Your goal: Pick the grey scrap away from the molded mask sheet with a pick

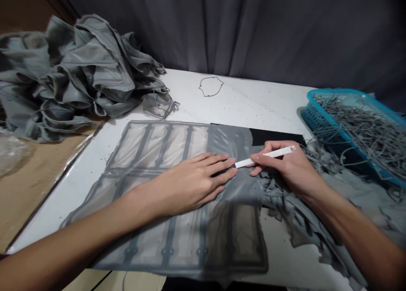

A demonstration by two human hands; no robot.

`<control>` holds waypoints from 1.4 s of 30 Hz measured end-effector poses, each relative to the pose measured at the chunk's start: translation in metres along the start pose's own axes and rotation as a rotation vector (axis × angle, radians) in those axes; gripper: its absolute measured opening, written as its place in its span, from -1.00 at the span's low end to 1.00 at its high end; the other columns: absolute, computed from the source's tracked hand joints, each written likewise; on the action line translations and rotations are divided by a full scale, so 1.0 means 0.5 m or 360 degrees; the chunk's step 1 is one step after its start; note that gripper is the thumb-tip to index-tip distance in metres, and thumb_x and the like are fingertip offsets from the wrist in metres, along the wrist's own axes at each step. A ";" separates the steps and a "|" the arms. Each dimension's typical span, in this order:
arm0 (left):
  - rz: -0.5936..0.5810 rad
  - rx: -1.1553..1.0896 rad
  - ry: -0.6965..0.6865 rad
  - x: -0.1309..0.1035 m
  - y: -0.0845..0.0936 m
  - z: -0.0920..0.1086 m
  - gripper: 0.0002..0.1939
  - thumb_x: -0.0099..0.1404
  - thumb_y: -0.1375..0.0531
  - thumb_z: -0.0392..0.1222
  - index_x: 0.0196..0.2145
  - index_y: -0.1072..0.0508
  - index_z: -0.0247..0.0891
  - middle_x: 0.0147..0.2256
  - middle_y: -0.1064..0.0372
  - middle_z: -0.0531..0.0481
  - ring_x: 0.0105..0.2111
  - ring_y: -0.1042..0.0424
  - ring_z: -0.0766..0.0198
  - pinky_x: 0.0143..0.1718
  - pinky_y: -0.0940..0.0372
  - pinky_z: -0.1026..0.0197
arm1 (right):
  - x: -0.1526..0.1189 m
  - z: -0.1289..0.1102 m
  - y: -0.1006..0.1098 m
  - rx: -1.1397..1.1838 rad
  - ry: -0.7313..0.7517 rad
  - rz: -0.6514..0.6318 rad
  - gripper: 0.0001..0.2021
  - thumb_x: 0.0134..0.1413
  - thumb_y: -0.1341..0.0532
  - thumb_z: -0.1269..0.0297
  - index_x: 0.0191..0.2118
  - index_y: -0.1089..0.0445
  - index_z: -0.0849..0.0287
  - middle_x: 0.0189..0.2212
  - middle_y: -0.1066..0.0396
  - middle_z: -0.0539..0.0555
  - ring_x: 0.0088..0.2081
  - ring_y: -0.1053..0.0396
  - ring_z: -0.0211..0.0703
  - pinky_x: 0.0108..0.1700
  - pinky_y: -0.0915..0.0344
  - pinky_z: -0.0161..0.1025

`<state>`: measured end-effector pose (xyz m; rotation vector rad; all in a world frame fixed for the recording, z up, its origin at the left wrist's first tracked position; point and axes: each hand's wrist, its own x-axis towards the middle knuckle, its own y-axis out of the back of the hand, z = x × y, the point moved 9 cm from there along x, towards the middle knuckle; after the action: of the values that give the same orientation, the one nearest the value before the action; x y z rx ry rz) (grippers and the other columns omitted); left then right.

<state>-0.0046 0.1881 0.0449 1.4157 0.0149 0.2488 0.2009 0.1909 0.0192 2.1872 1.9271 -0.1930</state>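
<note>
A thin, grey, see-through rubbery sheet (177, 143) with darker moulded bands lies spread over the table. My left hand (193, 181) rests flat on it, fingers stretched out to the right. Pinched in my right hand (292, 168) is a slim white pen-shaped tool (274, 153), slanting down to the left. Its tip is at the sheet, close beside my left fingertips; what exactly the tip touches is too small to tell. Crumpled grey scraps (294, 219) of the same kind of material lie under and beside my right wrist.
A blue basket (330, 115) full of thin grey loops stands at the right. One grey loop (211, 86) lies on the white table (253, 100). Heaped grey sheets (95, 67) fill the back left. A dark curtain (222, 28) hangs behind; a black mat (275, 139) shows beneath the sheet.
</note>
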 end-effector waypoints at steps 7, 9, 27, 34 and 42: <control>-0.0014 -0.0041 -0.0011 0.001 0.000 -0.002 -0.48 0.74 -0.03 -0.11 0.50 -0.35 -0.32 0.47 -0.37 -0.23 0.49 -0.33 -0.08 0.51 -0.22 -0.17 | -0.002 0.000 -0.004 -0.0028 -0.0008 0.0005 -0.51 -0.12 -0.71 -0.12 -0.47 -0.51 0.09 -0.48 -0.67 0.13 -0.45 -0.70 0.07 -0.35 -0.51 -0.17; -0.0003 -0.0057 -0.0014 0.000 0.001 -0.002 -0.48 0.73 -0.05 -0.11 0.50 -0.35 -0.33 0.47 -0.37 -0.24 0.48 -0.34 -0.09 0.51 -0.23 -0.17 | -0.003 -0.005 -0.006 -0.0052 0.0003 0.0007 -0.49 -0.12 -0.71 -0.14 -0.47 -0.50 0.09 -0.49 -0.67 0.12 -0.46 -0.69 0.07 -0.37 -0.51 -0.17; 0.0038 0.0000 -0.0014 0.002 0.006 0.007 -0.50 0.71 -0.06 -0.15 0.45 -0.40 -0.40 0.45 -0.37 -0.31 0.46 -0.38 -0.09 0.50 -0.28 -0.12 | -0.002 0.002 -0.017 -0.0007 0.0016 -0.0178 -0.58 0.05 -0.66 -0.10 -0.36 -0.59 0.11 -0.37 -0.74 0.18 -0.28 -0.77 0.12 -0.11 -0.72 -0.07; 0.0020 0.0037 -0.0003 0.001 0.002 0.007 -0.49 0.72 -0.04 -0.13 0.47 -0.38 -0.37 0.47 -0.36 -0.27 0.47 -0.36 -0.07 0.51 -0.27 -0.12 | -0.002 -0.011 -0.021 -0.0111 0.0082 -0.0127 -0.56 0.09 -0.62 -0.17 -0.43 -0.64 0.11 -0.41 -0.73 0.17 -0.35 -0.75 0.10 -0.17 -0.72 -0.07; 0.0048 0.0030 -0.0011 0.003 0.006 0.007 -0.50 0.71 -0.06 -0.14 0.46 -0.39 -0.36 0.46 -0.37 -0.28 0.45 -0.39 -0.07 0.50 -0.29 -0.12 | -0.005 -0.021 -0.024 -0.0197 0.0118 -0.0151 -0.53 0.13 -0.58 -0.22 -0.45 -0.64 0.11 -0.40 -0.73 0.17 -0.33 -0.73 0.07 -0.14 -0.65 -0.10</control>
<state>-0.0031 0.1856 0.0486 1.4361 -0.0098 0.2694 0.1880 0.1927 0.0290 2.0536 2.0260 -0.0070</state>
